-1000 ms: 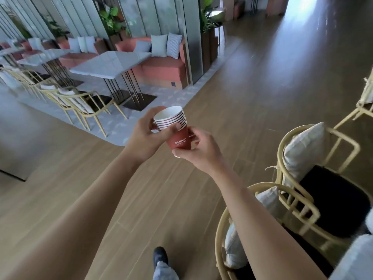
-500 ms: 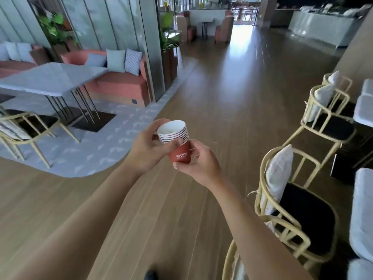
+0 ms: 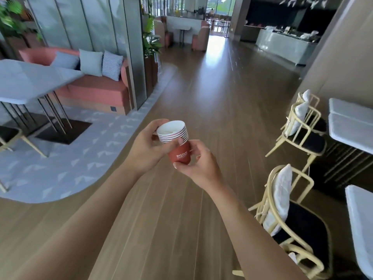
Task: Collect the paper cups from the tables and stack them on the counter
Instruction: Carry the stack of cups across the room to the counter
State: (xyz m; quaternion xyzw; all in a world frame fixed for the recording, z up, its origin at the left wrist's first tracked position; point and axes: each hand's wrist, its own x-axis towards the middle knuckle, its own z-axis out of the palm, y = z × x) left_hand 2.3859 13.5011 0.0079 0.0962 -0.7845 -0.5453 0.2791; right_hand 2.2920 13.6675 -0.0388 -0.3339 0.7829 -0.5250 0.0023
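1. A nested stack of cups (image 3: pixel 175 141) is held mid-air over the floor.
2. The left hand (image 3: pixel 146 147) grasps its rims; the right hand (image 3: pixel 196 161) pinches its base.
3. Still left: the far-right counter (image 3: pixel 286 50), probably the goal, is well apart.

both arms extended to frame center; left hand (image 3: pixel 144 150) and right hand (image 3: pixel 198 162) curled, gripping cup stack (image 3: pixel 176 141).

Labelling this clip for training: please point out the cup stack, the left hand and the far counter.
cup stack (image 3: pixel 179 153), head view, red side wall.
left hand (image 3: pixel 144 150), head view, back of hand.
counter (image 3: pixel 282 48), head view, pale front panel.
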